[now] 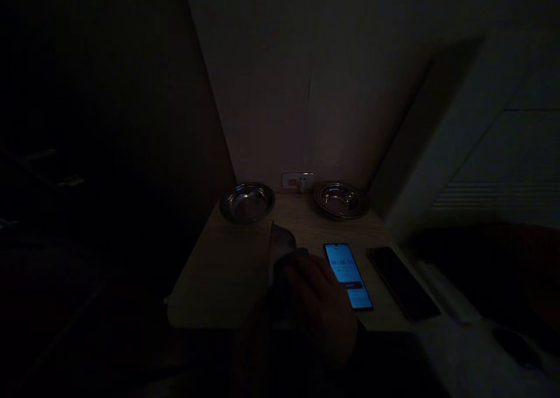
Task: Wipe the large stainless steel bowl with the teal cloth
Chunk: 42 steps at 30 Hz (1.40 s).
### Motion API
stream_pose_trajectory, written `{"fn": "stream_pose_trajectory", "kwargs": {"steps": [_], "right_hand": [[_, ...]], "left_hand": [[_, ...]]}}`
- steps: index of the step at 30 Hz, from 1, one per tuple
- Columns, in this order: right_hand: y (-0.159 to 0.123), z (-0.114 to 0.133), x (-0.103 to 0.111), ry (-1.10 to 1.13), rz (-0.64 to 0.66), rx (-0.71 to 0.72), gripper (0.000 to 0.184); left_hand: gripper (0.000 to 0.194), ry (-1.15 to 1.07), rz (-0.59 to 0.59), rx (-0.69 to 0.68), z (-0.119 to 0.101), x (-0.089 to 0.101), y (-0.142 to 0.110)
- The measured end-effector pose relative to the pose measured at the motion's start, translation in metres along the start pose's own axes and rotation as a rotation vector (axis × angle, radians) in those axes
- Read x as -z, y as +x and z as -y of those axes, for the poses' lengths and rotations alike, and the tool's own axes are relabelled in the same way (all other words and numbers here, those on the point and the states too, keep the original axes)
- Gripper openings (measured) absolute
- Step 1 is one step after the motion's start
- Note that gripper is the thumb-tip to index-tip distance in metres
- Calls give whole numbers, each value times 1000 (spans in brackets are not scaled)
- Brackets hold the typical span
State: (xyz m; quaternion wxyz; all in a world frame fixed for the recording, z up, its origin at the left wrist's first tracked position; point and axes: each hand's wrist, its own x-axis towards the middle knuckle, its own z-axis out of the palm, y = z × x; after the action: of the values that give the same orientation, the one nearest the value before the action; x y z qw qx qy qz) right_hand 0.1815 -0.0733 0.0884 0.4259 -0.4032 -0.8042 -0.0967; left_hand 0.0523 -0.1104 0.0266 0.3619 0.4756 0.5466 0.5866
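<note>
A metal bowl [281,241] is tipped up on its side near the middle of the small table, its edge turned towards me. My left hand [254,334] is very dim below the bowl and appears to hold its near side; its fingers are mostly lost in the dark. Curled over a dark cloth [292,255], my right hand [321,299] presses it against the bowl's face. Much of the bowl is hidden behind the cloth and my hand. Just right of my right hand lies a lit phone [349,272] with a timer on its screen.
At the back left of the wooden table [205,281] stands a shiny metal bowl [247,203]. Several nested bowls [341,201] sit at the back right, near a wall socket [297,181]. A dark phone-like slab [405,282] lies along the right edge. The room is very dark.
</note>
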Motion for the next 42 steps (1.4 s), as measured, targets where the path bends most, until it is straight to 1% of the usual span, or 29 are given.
{"fn": "stream_pose_trajectory", "kwargs": {"steps": [3, 6, 9, 11, 14, 17, 22, 25, 26, 27, 31, 34, 37, 42], "right_hand": [[-16, 9, -3, 30, -14, -14, 26], [-30, 14, -5, 106, -76, -12, 22], [-38, 16, -6, 145, -88, -54, 23], [-42, 17, -9, 143, -85, -79, 26], [-52, 21, -16, 148, -94, -92, 28], [-60, 22, -21, 165, -106, -124, 31], [-61, 19, -18, 161, -80, -138, 30], [-59, 17, -14, 150, -64, -137, 30], [-59, 17, -13, 151, -59, -139, 30], [-58, 17, -13, 155, -58, -138, 31], [-57, 20, -13, 167, -83, -146, 33], [-56, 21, -14, 176, -102, -164, 36], [-55, 20, -13, 171, -91, -162, 37], [-48, 20, -9, 129, -74, -141, 34]], "left_hand": [[31, 13, -31, -14, 8, 4, -2], [24, 43, -91, -23, 16, 10, -13], [26, 87, -150, -34, 21, 13, -24], [27, 100, -157, -30, 22, 13, -25], [29, 127, -136, 2, 23, 13, -18], [31, 184, -147, 23, 26, 15, -13], [32, 239, -198, 21, 29, 18, -24], [32, 220, -168, 44, 24, 17, -23], [33, 182, -113, 83, 21, 17, -20], [34, 166, -101, 100, 18, 17, -17], [35, 118, -70, 88, 8, 14, -8], [33, 86, -42, 75, 4, 10, -14], [33, 54, -30, 60, 2, 5, -23], [37, 63, -42, 105, 0, 0, -25]]}}
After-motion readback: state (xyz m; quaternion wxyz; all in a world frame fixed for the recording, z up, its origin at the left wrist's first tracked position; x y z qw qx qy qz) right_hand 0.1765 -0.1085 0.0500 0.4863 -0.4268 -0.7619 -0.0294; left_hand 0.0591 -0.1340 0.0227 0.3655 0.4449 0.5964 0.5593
